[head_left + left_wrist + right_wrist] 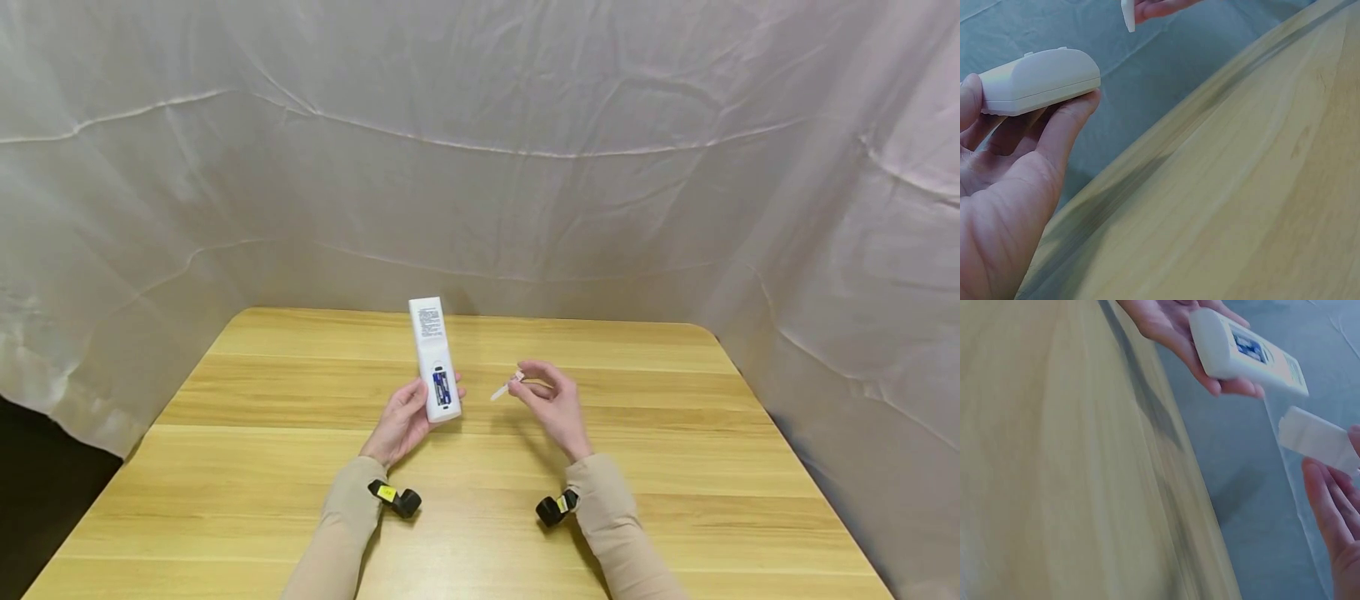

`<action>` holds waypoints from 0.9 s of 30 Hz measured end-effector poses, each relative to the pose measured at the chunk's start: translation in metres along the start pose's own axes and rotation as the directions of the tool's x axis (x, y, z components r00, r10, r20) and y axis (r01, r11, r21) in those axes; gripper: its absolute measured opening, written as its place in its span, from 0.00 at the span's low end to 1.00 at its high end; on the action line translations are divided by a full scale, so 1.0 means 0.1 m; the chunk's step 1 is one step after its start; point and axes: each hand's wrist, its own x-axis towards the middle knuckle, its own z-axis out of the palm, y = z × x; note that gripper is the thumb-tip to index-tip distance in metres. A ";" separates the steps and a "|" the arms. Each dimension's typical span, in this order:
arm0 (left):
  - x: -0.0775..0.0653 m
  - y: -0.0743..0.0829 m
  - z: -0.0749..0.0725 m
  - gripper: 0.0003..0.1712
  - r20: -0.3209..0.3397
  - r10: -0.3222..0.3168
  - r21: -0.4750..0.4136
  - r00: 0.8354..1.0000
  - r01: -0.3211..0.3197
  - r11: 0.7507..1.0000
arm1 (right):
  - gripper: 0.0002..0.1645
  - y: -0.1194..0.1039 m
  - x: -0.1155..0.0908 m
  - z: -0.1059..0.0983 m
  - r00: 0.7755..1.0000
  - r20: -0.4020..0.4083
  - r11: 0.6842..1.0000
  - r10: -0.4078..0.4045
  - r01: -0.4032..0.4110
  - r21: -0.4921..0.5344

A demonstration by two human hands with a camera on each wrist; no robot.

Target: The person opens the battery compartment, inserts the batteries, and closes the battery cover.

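Observation:
A white remote control [434,354], its back turned up, is gripped near its lower end by my left hand [403,423]. Its battery compartment is uncovered, and two blue batteries [442,389] lie side by side inside. In the left wrist view, the thumb is on one side of the remote [1054,75] with fingers underneath. My right hand [553,406] pinches a small white battery cover [506,387] between thumb and fingers. The right wrist view shows this cover [1318,439] held apart from the remote [1260,356]. Both hands are raised above the table.
A wooden table [465,533] lies beneath the hands. Pale grey cloth [480,208] hangs behind it and on both sides. Black wrist cameras [406,502] are strapped over the beige sleeves [611,508]. A dark area [45,475] lies beyond the table's left edge.

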 end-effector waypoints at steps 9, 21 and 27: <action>-0.01 0.01 0.00 0.35 0.030 0.008 0.014 1.000 -0.008 1.000 | 0.17 0.01 -0.04 0.21 0.989 -0.139 0.997 -0.056 0.048 -0.056; 0.00 -0.01 0.01 0.35 0.041 0.026 -0.006 0.999 -0.026 1.000 | 0.19 -0.06 -0.01 0.41 0.986 -0.132 0.989 -0.100 0.084 -0.124; 0.00 -0.01 -0.01 0.35 0.066 0.038 0.010 0.997 -0.039 0.999 | 0.20 -0.10 0.02 0.49 0.988 -0.111 0.987 -0.106 0.091 -0.132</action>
